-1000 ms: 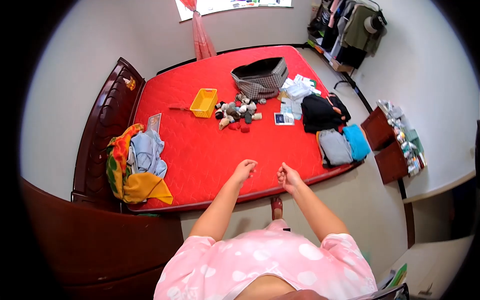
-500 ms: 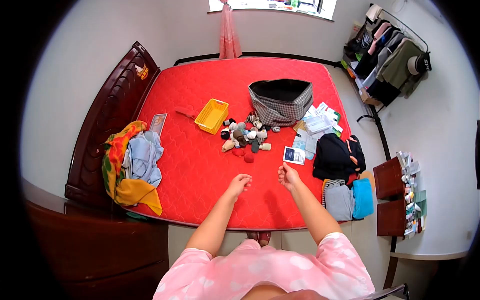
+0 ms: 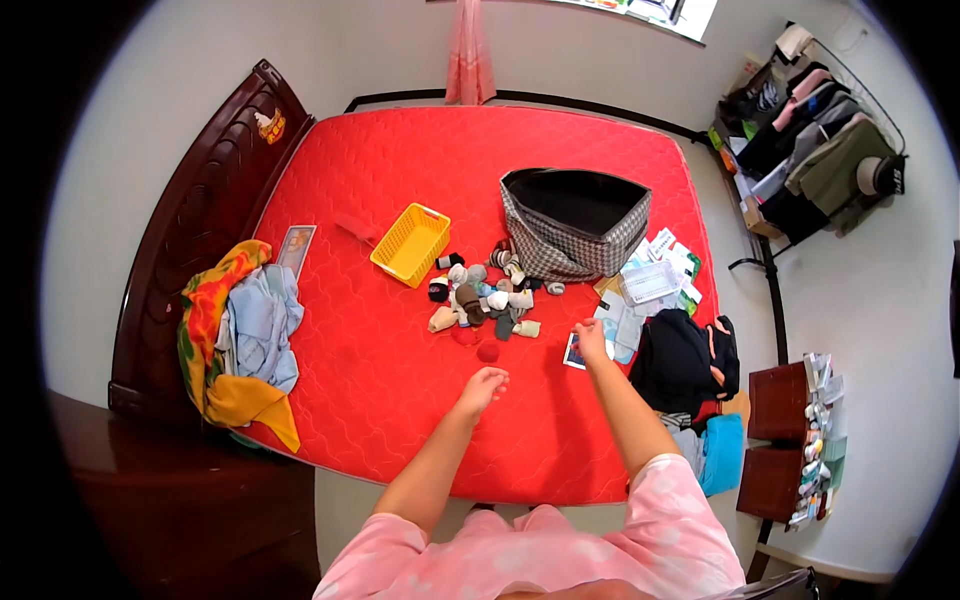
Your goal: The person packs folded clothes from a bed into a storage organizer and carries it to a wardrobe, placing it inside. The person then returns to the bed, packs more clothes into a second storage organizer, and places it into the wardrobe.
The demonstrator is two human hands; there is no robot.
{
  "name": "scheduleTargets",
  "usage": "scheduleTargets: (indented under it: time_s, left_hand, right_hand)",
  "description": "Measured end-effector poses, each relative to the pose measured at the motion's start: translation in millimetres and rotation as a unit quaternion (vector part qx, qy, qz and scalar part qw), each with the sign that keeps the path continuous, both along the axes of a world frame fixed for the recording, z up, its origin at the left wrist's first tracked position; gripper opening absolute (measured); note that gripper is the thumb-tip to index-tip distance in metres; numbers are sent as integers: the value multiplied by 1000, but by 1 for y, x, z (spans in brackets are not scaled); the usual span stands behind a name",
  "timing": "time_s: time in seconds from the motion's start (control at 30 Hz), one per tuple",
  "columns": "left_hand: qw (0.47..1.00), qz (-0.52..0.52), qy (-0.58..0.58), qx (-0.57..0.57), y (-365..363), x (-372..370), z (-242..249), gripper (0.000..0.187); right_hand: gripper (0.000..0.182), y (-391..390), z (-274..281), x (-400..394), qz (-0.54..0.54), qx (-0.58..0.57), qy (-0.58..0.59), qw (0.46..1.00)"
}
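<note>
My left hand [image 3: 486, 387] hovers over the red mattress [image 3: 380, 400], fingers loosely bent and holding nothing. Just beyond it lies a red balled sock [image 3: 488, 352], in front of a heap of rolled socks [image 3: 468, 302] in grey, brown, white and black. My right hand [image 3: 592, 342] overlaps a small dark-and-white card [image 3: 573, 352] in this view; its fingers are slightly apart and partly curled. Behind the heap stands an unzipped houndstooth fabric storage bag [image 3: 560, 248], with a dark interior. A yellow plastic basket [image 3: 393, 266] sits left of the bag.
Right of my right hand are papers [image 3: 625, 335], a clear plastic box [image 3: 652, 284], black clothing [image 3: 665, 365] and a folded blue cloth [image 3: 722, 452]. Light-blue clothing [image 3: 265, 320] lies near the dark wooden headboard [image 3: 190, 250]. A clothes rack [image 3: 835, 160] stands beyond the bed.
My right hand has moved forward until it overlaps the card. My left hand stays near the same spot, closer to the red sock. The view has shifted and tilted.
</note>
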State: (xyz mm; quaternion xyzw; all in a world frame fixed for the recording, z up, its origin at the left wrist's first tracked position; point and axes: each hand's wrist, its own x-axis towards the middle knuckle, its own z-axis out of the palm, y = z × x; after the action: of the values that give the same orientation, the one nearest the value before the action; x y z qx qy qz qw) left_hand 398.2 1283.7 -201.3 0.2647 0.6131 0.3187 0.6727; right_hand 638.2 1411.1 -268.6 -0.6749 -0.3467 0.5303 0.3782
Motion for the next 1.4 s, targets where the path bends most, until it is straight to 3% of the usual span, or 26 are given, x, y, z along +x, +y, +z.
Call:
scheduleTargets:
  time_s: [0.03,0.1,0.2,0.27,0.37,0.43,0.53,0.67,0.73,0.93,1.1,1.2,1.23,1.4]
  left_hand:
    - [1000,9,3,1,6,2,-4,16]
    - [1000,27,12,-2,13,9,-13,16]
    - [998,51,13,-19,22,20,-26,16]
    - [997,62,8,-37,22,29,-37,16]
    - [995,63,4,-74,14,42,-60,16]
    - [995,54,18,-88,14,51,-66,15]
    - [991,59,31,-113,17,58,-65,16]
    - [991,58,29,-114,27,66,-64,16]
    - [992,51,33,-111,41,73,-48,16]
    - [995,35,21,-89,62,94,-41,19]
    - [993,90,16,-80,78,125,-13,44]
    - [991,105,7,-78,93,145,-3,73]
    - [991,102,4,-82,101,152,1,90]
    - [993,96,5,-75,128,194,19,118]
  right_hand:
    - [32,20,-4,7,29,-13,-54,998]
    - [38,67,-40,21,78,130,-196,969]
    - [55,139,-69,43,121,301,-323,889]
    - [64,175,-54,49,119,400,-436,798]
    - [73,204,-13,53,220,312,-438,814]
    - [79,217,-23,58,273,234,-433,827]
    - [56,220,-50,64,254,151,-497,816]
    - [22,206,-73,85,210,257,-446,831]
    - [12,191,-56,92,171,308,-402,845]
    - [11,124,-1,127,125,420,-306,845]
    - [15,38,52,150,158,439,-269,843]
    - [17,-15,61,163,192,407,-227,864]
    - [17,-31,66,166,201,428,-233,850]
    - [18,-106,80,177,258,476,-250,803]
